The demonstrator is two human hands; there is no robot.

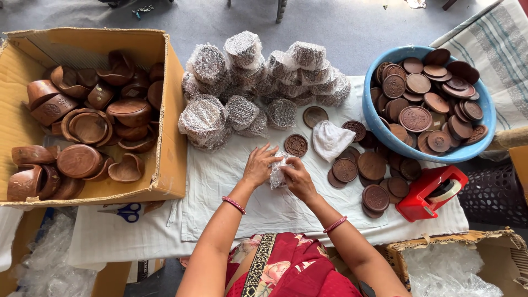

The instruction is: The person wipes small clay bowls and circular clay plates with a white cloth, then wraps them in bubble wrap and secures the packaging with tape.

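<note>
My left hand (pixel 259 165) and my right hand (pixel 297 177) meet over a white cloth, both gripping a small item wrapped in clear bubble wrap (pixel 278 175). Just beyond the hands lies a round carved brown wooden lid (pixel 296 145). Beside that lid rests a crumpled white cloth (pixel 330 139). A heap of wrapped bundles (pixel 258 82) sits farther away. Loose round lids (pixel 367 177) spread out to the right of my right hand.
A cardboard box (pixel 175 115) of brown wooden bowls stands left. A blue tub (pixel 374 121) holds several round lids at right. A red tape dispenser (pixel 430 192) sits near it. Blue scissors (pixel 125 212) lie below the box. A second box (pixel 456 264) holds bubble wrap.
</note>
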